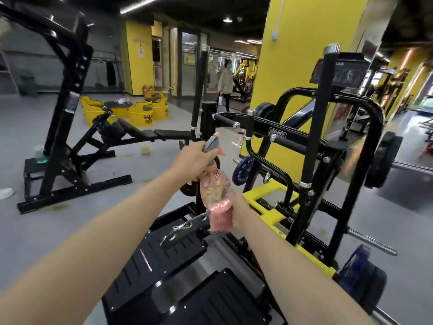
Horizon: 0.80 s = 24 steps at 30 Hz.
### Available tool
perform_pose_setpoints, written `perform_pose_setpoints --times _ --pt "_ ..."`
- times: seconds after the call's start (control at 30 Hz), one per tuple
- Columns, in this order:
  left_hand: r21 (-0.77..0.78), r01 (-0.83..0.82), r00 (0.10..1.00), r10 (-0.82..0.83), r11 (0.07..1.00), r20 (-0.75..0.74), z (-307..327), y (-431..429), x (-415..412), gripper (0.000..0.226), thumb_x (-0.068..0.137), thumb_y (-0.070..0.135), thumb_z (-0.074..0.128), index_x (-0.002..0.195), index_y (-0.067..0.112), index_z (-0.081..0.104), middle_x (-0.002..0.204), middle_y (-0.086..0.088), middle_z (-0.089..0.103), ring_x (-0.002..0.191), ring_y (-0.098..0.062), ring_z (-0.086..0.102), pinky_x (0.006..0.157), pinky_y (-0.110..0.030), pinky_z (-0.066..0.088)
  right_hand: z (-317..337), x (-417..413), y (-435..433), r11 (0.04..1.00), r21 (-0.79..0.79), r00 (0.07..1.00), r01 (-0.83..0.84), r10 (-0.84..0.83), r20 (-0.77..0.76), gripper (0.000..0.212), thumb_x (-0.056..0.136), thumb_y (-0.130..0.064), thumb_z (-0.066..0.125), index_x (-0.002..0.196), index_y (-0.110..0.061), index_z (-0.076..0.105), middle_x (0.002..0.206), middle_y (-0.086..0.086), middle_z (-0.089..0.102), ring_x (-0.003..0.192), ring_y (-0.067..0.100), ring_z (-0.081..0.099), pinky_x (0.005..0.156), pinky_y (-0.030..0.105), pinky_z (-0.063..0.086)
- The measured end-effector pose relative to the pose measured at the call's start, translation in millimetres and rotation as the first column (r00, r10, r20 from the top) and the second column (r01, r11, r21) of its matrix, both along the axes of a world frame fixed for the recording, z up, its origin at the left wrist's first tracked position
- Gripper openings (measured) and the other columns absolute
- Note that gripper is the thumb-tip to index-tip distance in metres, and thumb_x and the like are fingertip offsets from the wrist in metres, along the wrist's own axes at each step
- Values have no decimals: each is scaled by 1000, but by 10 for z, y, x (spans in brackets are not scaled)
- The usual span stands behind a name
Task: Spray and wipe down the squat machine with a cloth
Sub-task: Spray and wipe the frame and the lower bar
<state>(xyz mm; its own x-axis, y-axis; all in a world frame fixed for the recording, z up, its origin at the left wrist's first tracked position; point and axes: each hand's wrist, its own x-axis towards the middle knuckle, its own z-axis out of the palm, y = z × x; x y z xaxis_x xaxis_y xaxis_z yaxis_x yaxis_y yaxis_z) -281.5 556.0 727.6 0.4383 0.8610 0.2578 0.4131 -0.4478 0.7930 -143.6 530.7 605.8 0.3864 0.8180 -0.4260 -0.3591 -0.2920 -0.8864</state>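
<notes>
Head view: my left hand (191, 159) has its grip clamped on the grey trigger head of the spray bottle (215, 188), fingers curled round the neck. The bottle is clear pink and hangs nearly upright in front of me, its nozzle aimed away toward the squat machine (328, 141). My right hand (241, 211) holds the pink cloth (219, 222) with its grip closed on it, bunched against the bottle's base, so the cloth hangs just under the bottle. Both arms reach out from the bottom corners and meet at the bottle.

The squat machine stands straight ahead and to my right, a black tube frame with a yellow base section low down. Its black ribbed footplates (168, 254) lie beneath my hands, well apart from the bottle. A blue weight plate (241, 171) sits on the machine just right of the bottle. A yellow pillar (304, 43) rises behind the frame. To my left, on the grey floor (145, 174), stands a black bench machine (77, 146), with yellow barrel seats (140, 116) beyond it. A person (226, 80) stands far off near a doorway
</notes>
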Motion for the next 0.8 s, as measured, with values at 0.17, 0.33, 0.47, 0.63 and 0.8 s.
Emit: perform_pose_setpoints --times 0.17,0.33,0.47,0.63,0.8 --pt "80 107 989 -98 991 -113 -147 215 -491 22 90 44 54 81 24 56 75 1 62 71 -19 62 64 -35 52 -11 -737 -61 991 107 989 77 -62 -133 44 98 -41 44 110 -3 63 97 13 66 81 26 63 71 33 55" --pt "-156 411 911 -410 898 41 -300 425 -1197 47 71 56 69 93 16 54 76 -4 51 71 -16 52 70 -30 40 -277 -1550 181 966 131 957 223 -192 -217 51 91 -52 52 112 -9 69 110 13 69 97 30 66 90 43 52" --pt "-208 545 837 -540 812 85 -426 539 -1546 61 72 52 75 124 39 47 88 -3 51 79 -12 51 77 -28 41 -397 -2093 341 940 58 927 337 -321 -192 55 96 -56 37 118 -13 63 123 14 63 116 32 57 103 48 43" --pt "-171 484 875 -470 858 120 -777 862 -1951 39 75 29 78 96 1 63 72 -12 60 63 -11 56 65 -24 49 -273 -2534 400 976 28 962 218 -210 -174 32 101 -33 37 96 -11 61 98 7 61 88 21 61 84 34 53" --pt "-272 270 959 -232 924 165 -952 1087 -2433 29 85 22 69 91 -5 60 75 -12 57 67 -12 55 63 -23 44 -486 -2920 769 998 -58 987 -27 18 -158 51 90 -51 45 93 -10 76 103 12 72 105 30 64 103 43 45"
